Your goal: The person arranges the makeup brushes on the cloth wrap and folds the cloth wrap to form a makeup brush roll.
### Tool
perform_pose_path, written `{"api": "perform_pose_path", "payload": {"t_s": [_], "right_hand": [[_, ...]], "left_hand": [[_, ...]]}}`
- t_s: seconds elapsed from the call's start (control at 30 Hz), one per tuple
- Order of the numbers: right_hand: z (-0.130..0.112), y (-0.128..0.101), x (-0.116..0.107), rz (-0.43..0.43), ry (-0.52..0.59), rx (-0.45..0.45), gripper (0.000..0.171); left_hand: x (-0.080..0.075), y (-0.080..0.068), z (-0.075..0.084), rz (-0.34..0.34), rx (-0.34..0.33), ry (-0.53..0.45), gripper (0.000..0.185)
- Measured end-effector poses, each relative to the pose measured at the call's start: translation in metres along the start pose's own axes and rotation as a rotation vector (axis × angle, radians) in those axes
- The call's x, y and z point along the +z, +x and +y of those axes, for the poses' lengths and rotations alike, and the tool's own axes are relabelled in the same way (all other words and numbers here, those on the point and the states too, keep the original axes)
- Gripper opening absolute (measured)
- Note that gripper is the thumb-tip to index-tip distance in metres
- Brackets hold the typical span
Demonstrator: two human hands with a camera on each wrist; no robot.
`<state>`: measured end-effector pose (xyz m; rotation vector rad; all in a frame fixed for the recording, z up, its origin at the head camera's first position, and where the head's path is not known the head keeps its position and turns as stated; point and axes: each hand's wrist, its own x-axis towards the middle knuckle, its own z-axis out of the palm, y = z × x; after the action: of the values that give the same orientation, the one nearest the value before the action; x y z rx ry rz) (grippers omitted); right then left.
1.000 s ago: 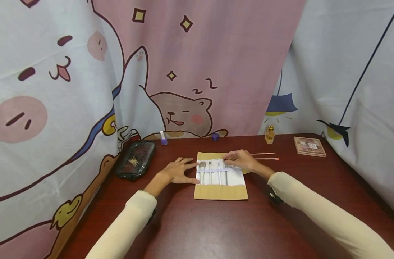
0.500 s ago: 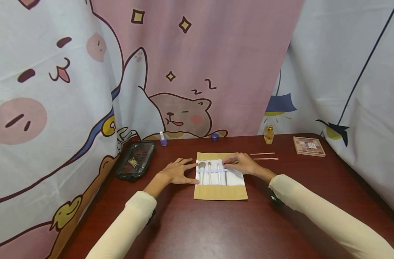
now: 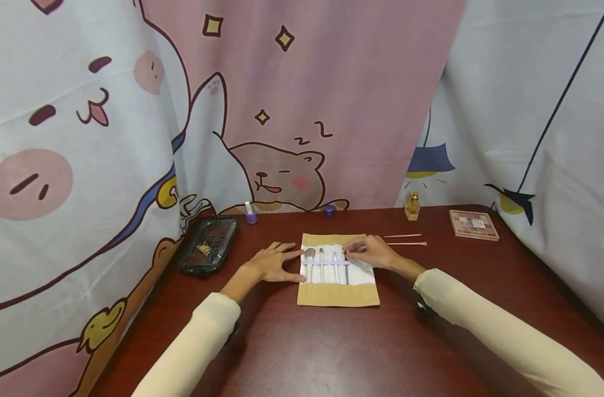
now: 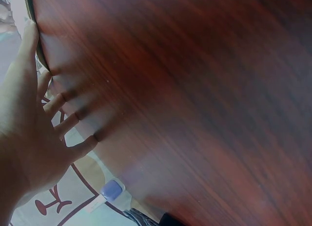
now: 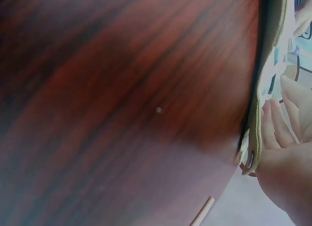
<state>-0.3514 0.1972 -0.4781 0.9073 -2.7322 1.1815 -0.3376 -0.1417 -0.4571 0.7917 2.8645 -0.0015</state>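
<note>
My left hand (image 3: 272,262) lies with fingers and thumb spread, fingertips touching the left edge of a tan brush roll (image 3: 338,295) on a dark red-brown table (image 3: 302,347). The roll lies open, midway between the table's left and right edges and nearer the far edge than the near one. Across its white lining, a lavender band (image 3: 329,262) crosses a broad-headed brush (image 3: 309,253), a slim brush (image 3: 322,271), a pale brush (image 3: 336,270) and, rightmost, a dark brush (image 3: 347,274). Over the roll's right half, my right hand (image 3: 373,251) is bent, thumb and fingers close together at the dark brush's upper end; I cannot tell whether they pinch it. Beyond the roll's far right corner lie two pink brushes (image 3: 406,243), side by side and apart. Along the table's far edge, from left to right, stand a white-capped purple bottle (image 3: 251,216), a purple jar (image 3: 329,210) and a golden bottle (image 3: 413,209). A black-edged pouch (image 3: 221,237) lies by the far left corner, a palette (image 3: 474,225) by the far right corner.
</note>
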Motion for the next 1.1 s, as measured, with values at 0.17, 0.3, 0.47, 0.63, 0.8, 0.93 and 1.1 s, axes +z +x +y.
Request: {"api": "perform_pose_path", "payload": {"t_s": [0.17,0.3,0.47,0.63,0.8,0.93,1.1], "right_hand": [[0.002,-0.001,-0.007,0.023,-0.040,-0.016,0.023],[0.003,-0.002,-0.017,0.044,-0.058,-0.006,0.024],[0.005,-0.003,-0.030,0.051,-0.056,0.030,0.025],[0.009,-0.006,-0.043,0.067,-0.052,0.032,0.026],[0.015,-0.012,-0.058,0.081,-0.047,0.050,0.027],[0.022,-0.018,-0.069,0.084,-0.020,0.073,0.028],[0.029,-0.025,-0.082,0.125,-0.033,0.098,0.026]], "left_hand": [[-0.001,-0.002,0.001,-0.001,0.003,-0.005,0.094],[-0.003,-0.003,0.002,0.002,0.003,-0.008,0.094],[-0.004,-0.003,0.002,-0.002,-0.001,-0.012,0.093],[-0.002,-0.002,0.003,-0.008,-0.006,-0.010,0.093],[0.000,-0.001,0.002,0.000,-0.005,-0.009,0.094],[0.000,-0.001,0.001,0.004,-0.003,-0.012,0.094],[0.000,-0.001,0.001,0.002,0.005,-0.020,0.094]]}}
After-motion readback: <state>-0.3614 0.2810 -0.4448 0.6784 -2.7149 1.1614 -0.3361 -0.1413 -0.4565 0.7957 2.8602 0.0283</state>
